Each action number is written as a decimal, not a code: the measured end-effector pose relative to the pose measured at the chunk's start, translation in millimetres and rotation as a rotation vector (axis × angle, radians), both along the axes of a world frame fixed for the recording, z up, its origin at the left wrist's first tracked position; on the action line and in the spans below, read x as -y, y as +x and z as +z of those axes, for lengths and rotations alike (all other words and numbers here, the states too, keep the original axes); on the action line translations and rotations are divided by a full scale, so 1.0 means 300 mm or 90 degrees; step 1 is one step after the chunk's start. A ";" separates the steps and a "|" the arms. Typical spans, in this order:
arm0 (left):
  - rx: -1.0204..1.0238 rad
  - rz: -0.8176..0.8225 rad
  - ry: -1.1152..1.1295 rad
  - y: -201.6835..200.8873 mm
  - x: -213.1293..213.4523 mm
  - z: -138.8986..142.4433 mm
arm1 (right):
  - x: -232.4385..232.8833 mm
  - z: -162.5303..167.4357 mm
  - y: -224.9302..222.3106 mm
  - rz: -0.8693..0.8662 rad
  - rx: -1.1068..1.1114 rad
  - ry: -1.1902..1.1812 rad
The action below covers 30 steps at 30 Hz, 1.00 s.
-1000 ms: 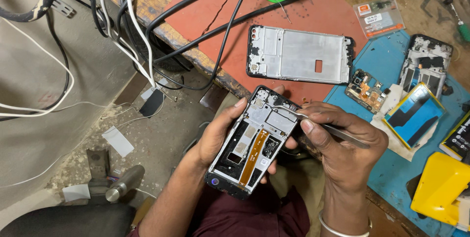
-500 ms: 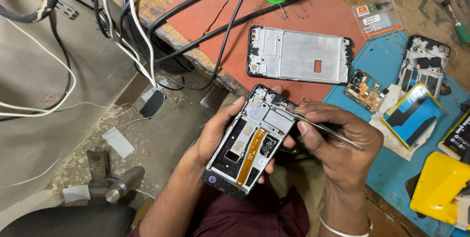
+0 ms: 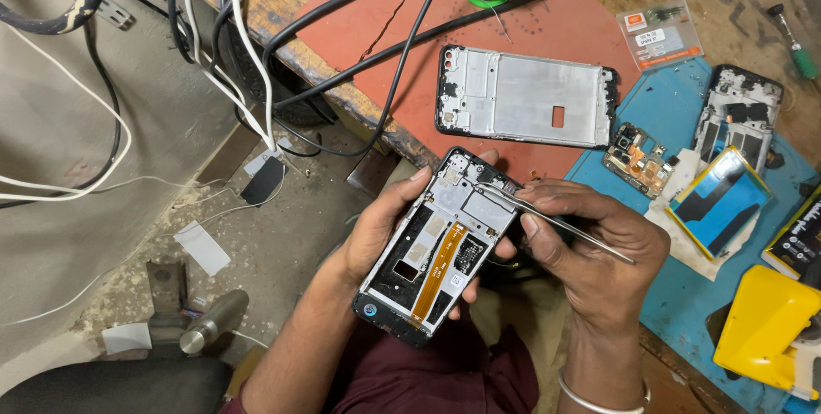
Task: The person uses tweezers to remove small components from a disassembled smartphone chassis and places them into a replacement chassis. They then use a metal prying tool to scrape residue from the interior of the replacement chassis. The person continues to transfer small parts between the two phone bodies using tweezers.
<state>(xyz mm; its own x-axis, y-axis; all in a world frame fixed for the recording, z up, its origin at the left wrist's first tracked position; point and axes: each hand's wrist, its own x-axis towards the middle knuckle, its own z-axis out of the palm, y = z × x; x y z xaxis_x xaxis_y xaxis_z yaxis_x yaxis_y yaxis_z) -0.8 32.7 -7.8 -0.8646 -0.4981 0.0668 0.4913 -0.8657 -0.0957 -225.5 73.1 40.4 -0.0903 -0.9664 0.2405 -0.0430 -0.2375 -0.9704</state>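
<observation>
At frame centre, my left hand (image 3: 380,234) stays wrapped around the opened phone (image 3: 436,247), while my right hand (image 3: 590,243) pinches metal tweezers (image 3: 547,219) shut, tips now nearer its upper edge than a second ago (work continues there). The bare phone frame (image 3: 523,96) on the red mat (image 3: 385,46), upper centre, holds nothing.

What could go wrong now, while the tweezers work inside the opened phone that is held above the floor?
The tweezers in the right hand are metal; a slip could scratch the orange flex cable. The left hand alone holds the opened phone beyond the bench edge, so it might fall to the floor.
</observation>
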 end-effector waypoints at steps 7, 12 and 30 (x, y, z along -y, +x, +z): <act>0.012 0.007 -0.011 0.003 0.001 -0.001 | 0.007 0.005 0.008 0.008 -0.021 -0.022; 0.004 0.011 -0.008 0.001 -0.006 -0.001 | 0.003 0.011 0.012 -0.003 -0.011 -0.017; -0.006 -0.008 0.023 0.007 -0.003 0.002 | -0.001 0.014 0.007 0.012 -0.071 -0.040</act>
<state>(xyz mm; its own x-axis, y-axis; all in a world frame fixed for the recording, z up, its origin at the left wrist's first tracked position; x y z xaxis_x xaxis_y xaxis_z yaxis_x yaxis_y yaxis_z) 1.2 33.5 -7.1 -0.8706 -0.4887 0.0571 0.4787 -0.8681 -0.1311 -223.3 73.5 44.7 -0.0415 -0.9504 0.3084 -0.1447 -0.2997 -0.9430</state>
